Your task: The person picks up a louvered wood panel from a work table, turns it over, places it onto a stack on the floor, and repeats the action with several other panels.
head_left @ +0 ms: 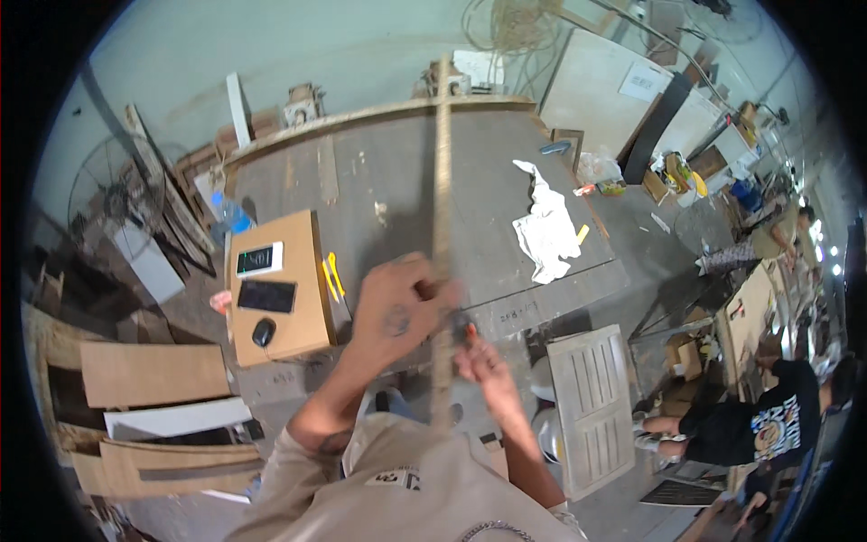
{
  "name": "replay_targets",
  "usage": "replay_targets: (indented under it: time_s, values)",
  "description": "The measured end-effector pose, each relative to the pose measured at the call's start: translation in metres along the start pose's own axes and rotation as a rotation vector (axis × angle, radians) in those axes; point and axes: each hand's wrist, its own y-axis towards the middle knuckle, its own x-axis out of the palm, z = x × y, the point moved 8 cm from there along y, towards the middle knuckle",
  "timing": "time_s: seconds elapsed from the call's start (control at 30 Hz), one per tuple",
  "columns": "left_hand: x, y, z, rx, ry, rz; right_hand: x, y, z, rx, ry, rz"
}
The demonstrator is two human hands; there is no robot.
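Note:
A long, narrow wooden strip (pixel 442 181) runs from my body across the grey workbench (pixel 379 172) and past its far edge. My left hand (pixel 397 307) is closed at the strip, its fingers bent over the wood and somewhat blurred. Just right of the strip, my right hand (pixel 483 366) grips a small tool (pixel 469 331) with an orange part and a dark end. Motion blur hides the tool's exact kind. The dark end lies close to the strip and to my left fingertips.
A brown board (pixel 302 271) on the left bears a white device, a phone (pixel 267 296) and a black mouse (pixel 264 332). Beside it lies a yellow cutter (pixel 333 275). White cloth (pixel 546 226) lies to the right. A panelled door (pixel 591 411) stands near right; a person (pixel 768 415) is beyond.

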Motion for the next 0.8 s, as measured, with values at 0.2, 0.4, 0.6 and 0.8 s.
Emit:
replay_targets:
  time_s: [0.2,0.4,0.6,0.8]
  values:
    - [0.023,0.007,-0.076,-0.231,-0.555,-0.204,0.072,-0.008,-0.177,-0.299,0.116,-0.143]
    - [0.061,-0.065,-0.218,-0.698,-0.670,-0.365,0.057,-0.010,-0.206,-0.323,-0.011,0.231]
    - [0.101,-0.140,-0.297,-0.827,-0.588,-0.624,0.042,-0.023,-0.196,-0.147,0.007,0.483]
    - [0.126,-0.137,-0.316,-0.840,-0.740,-0.647,0.036,-0.021,-0.211,0.000,-0.357,0.437]
